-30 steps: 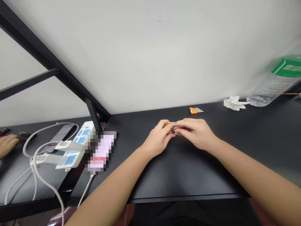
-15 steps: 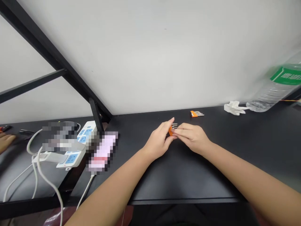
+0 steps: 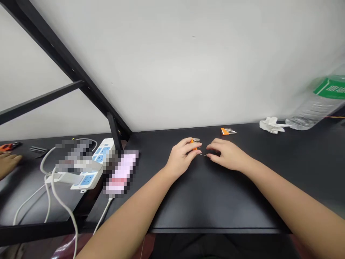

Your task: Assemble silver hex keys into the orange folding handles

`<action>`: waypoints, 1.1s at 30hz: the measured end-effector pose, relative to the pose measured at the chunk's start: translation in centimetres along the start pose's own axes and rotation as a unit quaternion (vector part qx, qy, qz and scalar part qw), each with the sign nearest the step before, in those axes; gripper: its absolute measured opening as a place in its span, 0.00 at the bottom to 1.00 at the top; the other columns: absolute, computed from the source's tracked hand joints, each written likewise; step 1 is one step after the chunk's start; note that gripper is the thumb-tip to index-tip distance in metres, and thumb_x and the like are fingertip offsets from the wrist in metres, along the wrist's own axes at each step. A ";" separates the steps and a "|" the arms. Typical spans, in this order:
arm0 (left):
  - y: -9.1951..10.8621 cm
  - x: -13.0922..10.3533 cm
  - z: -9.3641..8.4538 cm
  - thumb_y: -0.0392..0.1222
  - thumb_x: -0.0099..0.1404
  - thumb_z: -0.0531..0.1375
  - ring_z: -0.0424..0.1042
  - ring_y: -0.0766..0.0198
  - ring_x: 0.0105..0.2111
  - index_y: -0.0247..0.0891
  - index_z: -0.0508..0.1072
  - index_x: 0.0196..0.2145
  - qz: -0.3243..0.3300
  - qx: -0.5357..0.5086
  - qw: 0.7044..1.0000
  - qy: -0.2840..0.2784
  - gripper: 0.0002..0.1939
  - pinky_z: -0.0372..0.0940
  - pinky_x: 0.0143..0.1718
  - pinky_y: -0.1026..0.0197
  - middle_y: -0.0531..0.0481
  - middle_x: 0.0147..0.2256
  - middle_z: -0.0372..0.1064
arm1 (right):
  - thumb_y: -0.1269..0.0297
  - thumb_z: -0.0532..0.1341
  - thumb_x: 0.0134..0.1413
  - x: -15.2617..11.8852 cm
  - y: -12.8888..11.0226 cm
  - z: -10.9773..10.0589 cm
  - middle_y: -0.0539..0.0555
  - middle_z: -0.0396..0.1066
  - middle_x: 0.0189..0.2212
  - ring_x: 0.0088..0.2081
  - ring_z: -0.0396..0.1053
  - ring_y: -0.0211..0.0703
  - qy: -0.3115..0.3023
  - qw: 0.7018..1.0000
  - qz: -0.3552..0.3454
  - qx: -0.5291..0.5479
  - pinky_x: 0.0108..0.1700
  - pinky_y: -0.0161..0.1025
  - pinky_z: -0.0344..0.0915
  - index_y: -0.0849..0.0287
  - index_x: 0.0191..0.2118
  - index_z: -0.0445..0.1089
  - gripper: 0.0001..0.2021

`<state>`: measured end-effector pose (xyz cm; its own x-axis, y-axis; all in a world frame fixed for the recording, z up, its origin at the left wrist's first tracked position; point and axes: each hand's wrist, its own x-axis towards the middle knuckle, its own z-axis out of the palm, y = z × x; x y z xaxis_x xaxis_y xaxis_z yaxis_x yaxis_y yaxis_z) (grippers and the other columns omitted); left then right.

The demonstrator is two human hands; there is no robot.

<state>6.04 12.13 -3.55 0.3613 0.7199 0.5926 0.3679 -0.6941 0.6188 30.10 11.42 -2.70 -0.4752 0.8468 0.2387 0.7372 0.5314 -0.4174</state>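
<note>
My left hand (image 3: 181,158) is closed around an orange hex key holder (image 3: 192,141), with silver key ends (image 3: 196,139) showing past the fingers. One thin hex key (image 3: 203,155) sticks out to the right near the left thumb tip. At that key's far end is the thumb of my right hand (image 3: 225,154), whose fingers are parted; whether the thumb touches the key I cannot tell. Behind the hands a second orange hex key holder (image 3: 224,131) lies on the black table (image 3: 215,201), its silver keys pointing right.
A crumpled tissue (image 3: 272,125) and a large clear bottle (image 3: 309,115) stand by the wall at right. At left lie a blurred-out phone (image 3: 122,172) on a cable and a white power strip (image 3: 91,178). Another person's hand (image 3: 9,163) shows at the far left beyond the black frame (image 3: 115,131).
My right hand has come away from the orange holder to the right, its fingers parting. The thin hex key now shows between the two hands. The view has shifted slightly.
</note>
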 end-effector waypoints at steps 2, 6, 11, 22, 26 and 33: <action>0.2 -0.1 0.0 0.42 0.70 0.64 0.79 0.61 0.46 0.45 0.81 0.48 0.015 0.018 1.000 -0.003 0.10 0.76 0.51 0.57 0.46 0.52 0.74 | 0.60 0.62 0.63 0.1 -0.6 0.4 0.56 0.74 0.43 0.41 0.73 0.45 -0.056 0.998 0.017 -0.034 0.40 0.39 0.68 0.56 0.45 0.76 0.09; 0.6 -0.3 0.1 0.43 0.70 0.65 0.78 0.61 0.48 0.45 0.81 0.48 0.046 0.036 0.998 -0.011 0.10 0.76 0.51 0.58 0.45 0.54 0.74 | 0.69 0.56 0.62 0.1 -2.2 0.6 0.56 0.73 0.37 0.32 0.70 0.42 -0.109 0.984 0.089 -0.110 0.31 0.38 0.60 0.58 0.34 0.71 0.07; 0.6 -0.3 0.1 0.43 0.70 0.65 0.77 0.60 0.50 0.45 0.78 0.51 0.040 0.045 0.998 -0.023 0.12 0.75 0.51 0.58 0.45 0.55 0.73 | 0.72 0.58 0.53 -0.2 -2.5 -0.5 0.54 0.73 0.33 0.27 0.66 0.41 -0.149 0.974 0.132 -0.104 0.28 0.37 0.54 0.57 0.28 0.67 0.05; 1.0 0.0 -0.4 0.42 0.68 0.67 0.74 0.58 0.52 0.43 0.71 0.56 0.005 0.047 0.998 -0.052 0.20 0.72 0.54 0.55 0.44 0.53 0.73 | 0.74 0.58 0.59 -0.7 -2.1 -1.9 0.49 0.68 0.29 0.28 0.64 0.35 0.030 0.990 -0.082 0.112 0.33 0.33 0.60 0.58 0.35 0.69 0.05; 1.0 0.0 -0.4 0.43 0.68 0.67 0.75 0.58 0.51 0.43 0.69 0.57 -0.012 0.056 0.997 -0.057 0.22 0.72 0.54 0.55 0.45 0.52 0.73 | 0.73 0.58 0.62 -1.0 -2.1 -2.4 0.49 0.69 0.30 0.28 0.64 0.35 0.050 0.989 -0.087 0.106 0.33 0.34 0.60 0.57 0.37 0.70 0.05; 0.8 -0.2 -0.4 0.44 0.68 0.67 0.76 0.59 0.52 0.44 0.68 0.58 -0.023 0.056 0.996 -0.058 0.24 0.72 0.56 0.55 0.46 0.54 0.74 | 0.71 0.56 0.66 -1.0 -2.5 -2.9 0.49 0.70 0.31 0.29 0.66 0.35 0.032 0.986 -0.111 0.119 0.34 0.34 0.61 0.57 0.39 0.71 0.07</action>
<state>5.95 11.40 -3.00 0.4362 0.7499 0.4973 0.4779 -0.6614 0.5781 30.16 9.35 0.65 -0.5756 0.7137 0.3992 0.4815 0.6904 -0.5400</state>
